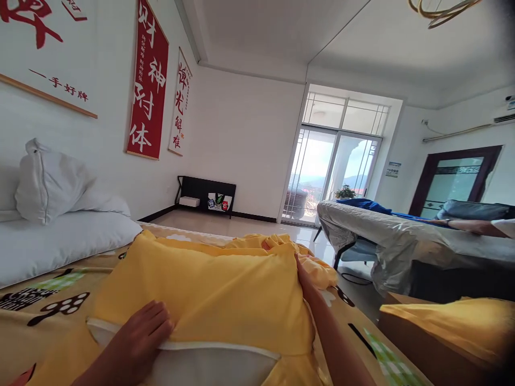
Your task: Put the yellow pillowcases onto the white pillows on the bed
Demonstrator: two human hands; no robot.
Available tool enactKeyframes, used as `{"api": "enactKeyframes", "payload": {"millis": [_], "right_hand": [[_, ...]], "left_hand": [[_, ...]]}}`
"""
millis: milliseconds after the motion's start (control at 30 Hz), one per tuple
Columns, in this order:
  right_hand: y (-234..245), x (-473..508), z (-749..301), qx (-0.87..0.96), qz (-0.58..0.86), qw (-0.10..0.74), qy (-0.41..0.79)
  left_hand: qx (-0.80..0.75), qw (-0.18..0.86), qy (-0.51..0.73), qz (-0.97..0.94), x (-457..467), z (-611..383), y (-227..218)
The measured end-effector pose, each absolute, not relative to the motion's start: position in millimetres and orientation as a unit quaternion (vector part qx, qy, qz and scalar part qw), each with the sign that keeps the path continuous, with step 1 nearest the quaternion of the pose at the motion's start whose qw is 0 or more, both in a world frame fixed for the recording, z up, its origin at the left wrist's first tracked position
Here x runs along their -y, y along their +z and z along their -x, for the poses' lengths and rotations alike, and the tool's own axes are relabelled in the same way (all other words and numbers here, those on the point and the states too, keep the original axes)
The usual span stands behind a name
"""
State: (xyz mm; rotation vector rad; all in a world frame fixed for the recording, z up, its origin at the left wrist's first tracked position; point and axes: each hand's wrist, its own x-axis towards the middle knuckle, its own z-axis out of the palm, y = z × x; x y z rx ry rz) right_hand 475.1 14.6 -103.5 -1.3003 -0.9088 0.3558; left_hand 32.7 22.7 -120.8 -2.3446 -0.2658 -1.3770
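Note:
A yellow pillowcase [209, 289] lies in front of me with a white pillow [209, 369] inside it. The pillow shows through the case's open near side, along a white zipper edge [221, 347]. My left hand [147, 332] is closed on the yellow fabric at that opening, fingers together. At the far right corner, my right hand [304, 276] grips the side of the case; most of its fingers are hidden behind the cloth. Beneath is a patterned bed sheet [60, 300], with crumpled yellow cloth [314, 262] just beyond the case.
White pillows [60, 187] rest at the left by the wall. On the right, a cardboard box [422, 332] bears yellow fabric [454, 321]. Behind it stands a plastic-covered table [386, 230] with blue cloth [366, 205]; another person's arm [466, 225] reaches over it.

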Motion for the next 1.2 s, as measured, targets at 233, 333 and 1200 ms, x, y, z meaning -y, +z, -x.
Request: {"api": "enactKeyframes", "payload": {"millis": [233, 333, 1200], "right_hand": [[-80, 22, -442, 0.385, 0.563, 0.727, 0.078], [-64, 30, -423, 0.325, 0.543, 0.774, 0.011], [-79, 41, -454, 0.393, 0.470, 0.742, 0.272]], "left_hand": [[0.081, 0.049, -0.300, 0.949, 3, -33, -96], [0.066, -0.113, -0.213, 0.968, -9, -35, -50], [0.411, -0.030, -0.381, 0.828, -141, -55, 4]]}}
